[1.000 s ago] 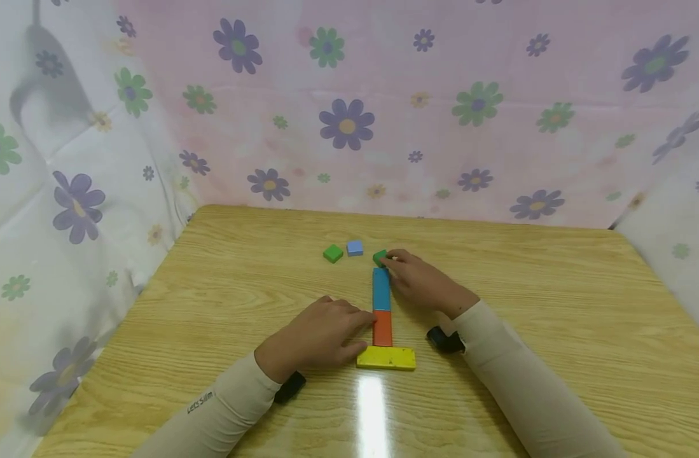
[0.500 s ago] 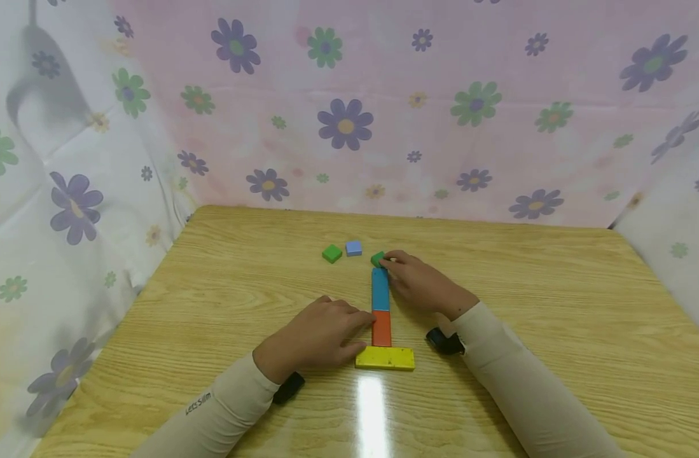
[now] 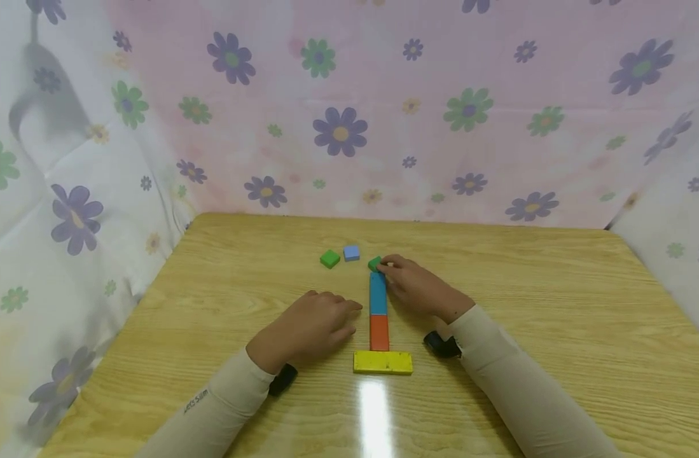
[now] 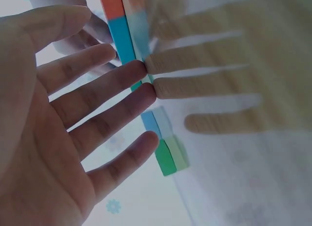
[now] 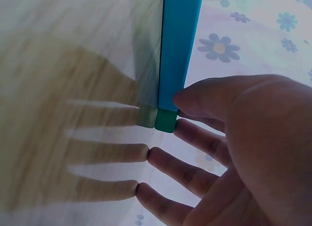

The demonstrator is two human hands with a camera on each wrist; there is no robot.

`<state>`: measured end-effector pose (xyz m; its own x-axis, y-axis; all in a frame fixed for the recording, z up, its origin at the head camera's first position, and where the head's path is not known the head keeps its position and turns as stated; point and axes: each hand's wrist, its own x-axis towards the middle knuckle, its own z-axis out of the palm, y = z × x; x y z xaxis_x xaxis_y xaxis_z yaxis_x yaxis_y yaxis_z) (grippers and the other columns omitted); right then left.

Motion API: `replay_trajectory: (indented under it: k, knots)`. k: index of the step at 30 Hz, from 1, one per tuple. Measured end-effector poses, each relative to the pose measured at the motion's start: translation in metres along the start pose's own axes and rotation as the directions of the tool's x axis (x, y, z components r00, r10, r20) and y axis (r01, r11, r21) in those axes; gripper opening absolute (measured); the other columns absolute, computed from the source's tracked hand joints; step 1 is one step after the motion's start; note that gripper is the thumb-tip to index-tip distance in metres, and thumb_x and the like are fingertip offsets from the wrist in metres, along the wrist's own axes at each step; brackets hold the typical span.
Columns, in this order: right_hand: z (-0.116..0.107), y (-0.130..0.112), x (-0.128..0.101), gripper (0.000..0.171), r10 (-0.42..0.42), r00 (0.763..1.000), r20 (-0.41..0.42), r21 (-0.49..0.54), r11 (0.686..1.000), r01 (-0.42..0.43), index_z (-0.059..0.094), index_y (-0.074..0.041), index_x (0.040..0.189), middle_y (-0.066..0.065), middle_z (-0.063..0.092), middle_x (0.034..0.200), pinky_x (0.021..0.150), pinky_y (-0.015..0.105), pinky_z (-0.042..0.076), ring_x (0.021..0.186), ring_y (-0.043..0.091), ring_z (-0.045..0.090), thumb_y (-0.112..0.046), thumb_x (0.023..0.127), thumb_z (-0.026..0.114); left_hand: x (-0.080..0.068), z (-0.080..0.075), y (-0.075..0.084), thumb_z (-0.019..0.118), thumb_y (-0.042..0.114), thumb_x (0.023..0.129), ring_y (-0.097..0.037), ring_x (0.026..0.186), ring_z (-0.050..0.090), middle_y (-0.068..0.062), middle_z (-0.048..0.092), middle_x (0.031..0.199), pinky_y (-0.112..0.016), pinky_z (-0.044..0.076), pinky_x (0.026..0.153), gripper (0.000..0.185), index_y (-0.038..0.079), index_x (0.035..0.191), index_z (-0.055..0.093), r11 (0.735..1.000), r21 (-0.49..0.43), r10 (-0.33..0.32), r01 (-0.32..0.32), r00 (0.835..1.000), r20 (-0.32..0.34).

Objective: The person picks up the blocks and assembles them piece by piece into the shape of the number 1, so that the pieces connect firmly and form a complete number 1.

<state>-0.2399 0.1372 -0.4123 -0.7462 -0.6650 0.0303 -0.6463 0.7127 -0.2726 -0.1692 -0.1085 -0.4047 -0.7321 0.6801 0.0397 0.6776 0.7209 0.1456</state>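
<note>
My right hand [image 3: 420, 285] pinches a small dark green block [image 3: 374, 264] with thumb and fingertips at the far end of a long blue block [image 3: 378, 294]. In the right wrist view this green block [image 5: 166, 120] sits against the blue block's end. A red block [image 3: 379, 333] adjoins the blue one's near end, and a yellow block [image 3: 382, 362] lies crosswise below it. My left hand [image 3: 306, 327] hovers just left of the row, apart from it, holding nothing. Its fingers are spread and fairly straight in the left wrist view.
A light green block [image 3: 329, 259] and a light blue block [image 3: 352, 253] lie toward the back, left of the row. The wooden table [image 3: 498, 267] ends at a flowered curtain [image 3: 401, 114].
My left hand has drawn back left, its fingertip leaving the red block. My right hand stays at the dark green block. The head view has tilted slightly up.
</note>
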Motion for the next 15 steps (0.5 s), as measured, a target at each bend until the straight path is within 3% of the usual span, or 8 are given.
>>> replay_trajectory:
  k: [15]
  knots:
    - [0.003, 0.003, -0.001, 0.044, -0.004, 1.000, -0.013, -0.019, 1.000, 0.004, 0.047, 0.003, 0.146, 0.020, 0.045, 0.149, 0.105, 0.046, 0.049, 0.131, 0.035, 0.053, -0.011, 0.105, 0.050, 0.038, 0.000, -0.024, 0.054, 0.033, 0.102, -0.016, 0.111, 0.065, 0.001, 0.070, 0.121, -0.047, 0.054, 0.091, 0.034, 0.018, 0.130, 0.066, 0.996, -0.015, -0.089, 0.089, 0.996, -0.018]
